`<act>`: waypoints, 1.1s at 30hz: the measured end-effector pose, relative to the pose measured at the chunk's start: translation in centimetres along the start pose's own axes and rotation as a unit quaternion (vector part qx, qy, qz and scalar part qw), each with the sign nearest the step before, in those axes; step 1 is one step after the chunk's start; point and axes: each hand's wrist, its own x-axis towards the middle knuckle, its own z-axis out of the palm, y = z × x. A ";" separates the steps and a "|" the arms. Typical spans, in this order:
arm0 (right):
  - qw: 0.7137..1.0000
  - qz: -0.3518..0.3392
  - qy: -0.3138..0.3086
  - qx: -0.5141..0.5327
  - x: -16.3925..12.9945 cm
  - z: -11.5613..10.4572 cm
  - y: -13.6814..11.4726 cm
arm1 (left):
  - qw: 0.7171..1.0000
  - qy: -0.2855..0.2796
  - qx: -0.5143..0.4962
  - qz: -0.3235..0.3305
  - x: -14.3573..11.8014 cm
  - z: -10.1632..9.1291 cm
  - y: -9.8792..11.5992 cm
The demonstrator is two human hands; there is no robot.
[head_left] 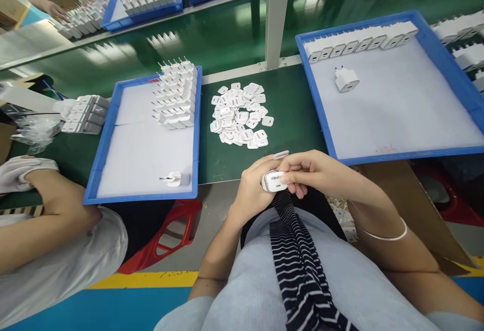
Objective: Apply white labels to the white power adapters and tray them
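Green belt (234,33) with blue trays (196,134); label pile (240,114) at twelve o'clock. Left hand (251,195) clamped on charger (274,181) over lap, right hand (313,172) pinching its face. Best to press label flat, edges squared

The person wears a pale grey-blue short-sleeved top, with a black-and-white striped cloth (298,265) running down the middle of the lap. A thin silver bangle (389,235) circles the right wrist. Both forearms are bare.
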 end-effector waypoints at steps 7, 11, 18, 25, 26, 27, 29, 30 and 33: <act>0.998 0.012 0.028 -0.050 -0.2 0.3 -0.2 | 1.000 0.008 0.011 0.009 0.0 0.2 0.0; 0.999 0.031 -0.012 -0.033 -0.2 -0.2 0.0 | 1.000 -0.001 -0.008 -0.011 -0.2 0.2 0.0; 1.000 0.020 0.006 0.014 -0.3 -0.1 0.0 | 0.999 0.014 -0.035 -0.015 0.1 0.1 0.1; 0.999 0.014 0.028 0.028 -0.1 0.3 -0.3 | 0.999 0.014 -0.026 -0.019 0.3 0.1 0.2; 0.999 0.013 0.032 0.028 -0.1 0.4 -0.3 | 0.999 0.015 -0.023 -0.017 0.3 0.1 0.2; 0.999 0.013 0.036 0.027 -0.1 0.4 -0.3 | 1.000 0.017 -0.020 -0.013 0.3 0.1 0.2; 0.999 0.015 0.044 0.022 -0.1 0.5 -0.3 | 1.000 0.018 -0.016 -0.005 0.3 0.1 0.1; 0.999 0.017 0.048 0.018 -0.1 0.5 -0.3 | 1.000 0.018 -0.015 -0.001 0.3 0.1 0.1; 0.998 0.021 0.055 0.004 -0.1 0.7 -0.2 | 1.000 0.016 -0.010 0.003 0.2 0.1 0.0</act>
